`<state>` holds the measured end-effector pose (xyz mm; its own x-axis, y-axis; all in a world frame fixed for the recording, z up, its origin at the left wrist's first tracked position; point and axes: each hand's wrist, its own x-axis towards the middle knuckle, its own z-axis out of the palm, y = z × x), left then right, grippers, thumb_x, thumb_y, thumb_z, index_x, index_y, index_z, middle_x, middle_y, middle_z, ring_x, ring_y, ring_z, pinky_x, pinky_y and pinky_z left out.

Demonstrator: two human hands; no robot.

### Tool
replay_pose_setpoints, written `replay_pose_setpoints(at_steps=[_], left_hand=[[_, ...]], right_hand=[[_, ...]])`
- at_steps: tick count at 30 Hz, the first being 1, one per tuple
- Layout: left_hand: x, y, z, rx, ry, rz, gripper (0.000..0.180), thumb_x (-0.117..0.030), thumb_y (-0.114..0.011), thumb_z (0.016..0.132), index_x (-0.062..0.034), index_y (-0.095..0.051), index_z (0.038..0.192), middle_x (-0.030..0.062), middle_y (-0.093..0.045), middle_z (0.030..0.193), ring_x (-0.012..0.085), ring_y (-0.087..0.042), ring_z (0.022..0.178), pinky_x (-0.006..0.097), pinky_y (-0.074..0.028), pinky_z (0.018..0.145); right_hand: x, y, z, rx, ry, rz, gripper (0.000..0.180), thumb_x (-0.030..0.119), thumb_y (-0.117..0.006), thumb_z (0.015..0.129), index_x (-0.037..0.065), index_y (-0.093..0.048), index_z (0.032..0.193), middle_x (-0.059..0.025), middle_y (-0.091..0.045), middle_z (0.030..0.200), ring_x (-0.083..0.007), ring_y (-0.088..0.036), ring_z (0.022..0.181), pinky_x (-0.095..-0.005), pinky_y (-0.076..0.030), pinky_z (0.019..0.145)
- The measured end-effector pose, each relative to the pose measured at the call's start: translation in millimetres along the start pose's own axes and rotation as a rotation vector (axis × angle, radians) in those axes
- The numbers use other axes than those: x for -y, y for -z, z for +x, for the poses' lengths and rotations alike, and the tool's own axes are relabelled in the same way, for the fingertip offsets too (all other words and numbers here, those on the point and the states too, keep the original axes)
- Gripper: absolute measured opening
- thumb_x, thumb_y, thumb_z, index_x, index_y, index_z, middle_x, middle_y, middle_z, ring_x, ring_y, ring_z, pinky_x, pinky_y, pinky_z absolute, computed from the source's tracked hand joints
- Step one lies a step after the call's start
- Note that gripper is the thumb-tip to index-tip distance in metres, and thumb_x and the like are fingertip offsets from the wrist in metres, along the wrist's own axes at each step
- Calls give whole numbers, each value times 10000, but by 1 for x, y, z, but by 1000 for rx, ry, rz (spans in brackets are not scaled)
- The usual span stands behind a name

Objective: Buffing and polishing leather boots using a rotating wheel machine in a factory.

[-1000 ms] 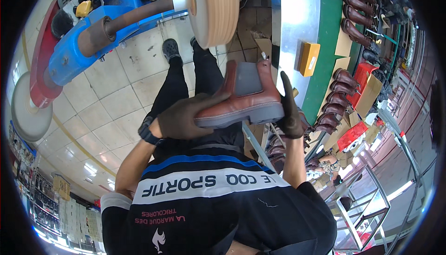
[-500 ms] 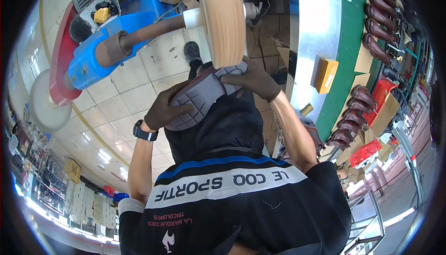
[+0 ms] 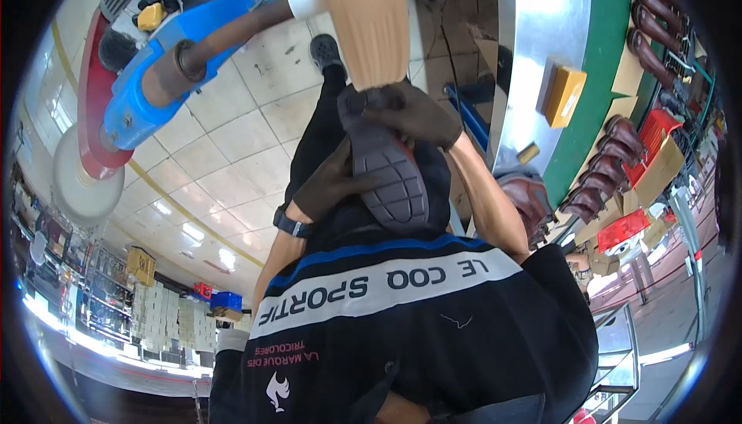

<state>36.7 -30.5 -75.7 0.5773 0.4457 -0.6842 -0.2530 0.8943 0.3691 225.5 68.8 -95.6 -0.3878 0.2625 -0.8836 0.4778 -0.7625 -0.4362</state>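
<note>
Between my gloved hands is a shoe [image 3: 390, 180], its dark grooved sole turned up toward me. My left hand [image 3: 331, 182], in a brown glove, grips the side of the shoe near the wide front of the sole. My right hand [image 3: 425, 117], gloved alike, is closed round the heel end. That end lies against or just under the rim of a tan buffing wheel [image 3: 367, 30]; I cannot tell whether they touch. Streaks on the wheel suggest it is spinning. The shoe's upper is mostly hidden beneath the sole.
A blue machine housing [image 3: 147, 103] carries the wheel's shaft [image 3: 239, 34] from the left, beside a red guard [image 3: 97, 107] and a pale round wheel [image 3: 89, 175]. To the right, a bench [image 3: 541, 61] holds a small yellow box [image 3: 566, 97]. Rows of brown shoes [image 3: 614, 153] stand beyond.
The shoe has swung from slanting leftward to nearly lengthwise, with its front toward my body. My left hand has moved right and inward with it. The right hand keeps its hold on the heel end.
</note>
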Motion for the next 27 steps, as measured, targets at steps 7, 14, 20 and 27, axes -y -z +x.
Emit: replay_pose_setpoints(at_steps=[7, 14, 20, 27], left_hand=[[-3, -25, 16, 38, -75, 205, 965, -120, -704, 718, -72, -50, 1427, 145, -353, 1337, 218, -390, 1206, 329, -351, 999], [-20, -16, 35, 335, -106, 115, 1037, -62, -710, 699, -93, 15, 1439, 131, -297, 1388, 191, -336, 1243, 315, -296, 1027], [-48, -11, 22, 433, -101, 384, 892, -92, -688, 731, -62, -135, 1431, 123, -415, 1319, 169, -410, 1182, 286, -336, 986], [-18, -10, -22, -192, -255, 117, 638, -78, -679, 736, -32, -395, 1305, 92, -543, 1140, 150, -570, 938, 248, -511, 680]], right_hand=[[-31, 4, -14, -178, 207, 78, 768, 271, -749, 697, 4, -339, 1290, -135, -623, 772, -122, -571, 490, -227, -436, 385], [-34, 58, -37, -508, 812, -650, 910, 232, -804, 628, 44, -273, 1343, -90, -616, 937, -150, -619, 640, -246, -515, 511], [-1, 56, -91, -179, 142, -162, 765, 211, -789, 633, 45, -377, 1255, -99, -579, 986, -141, -616, 793, -237, -529, 550], [-31, 46, -94, -389, 486, 71, 653, 109, -805, 601, 35, -462, 1152, -73, -567, 1022, -157, -558, 965, -278, -482, 835]])
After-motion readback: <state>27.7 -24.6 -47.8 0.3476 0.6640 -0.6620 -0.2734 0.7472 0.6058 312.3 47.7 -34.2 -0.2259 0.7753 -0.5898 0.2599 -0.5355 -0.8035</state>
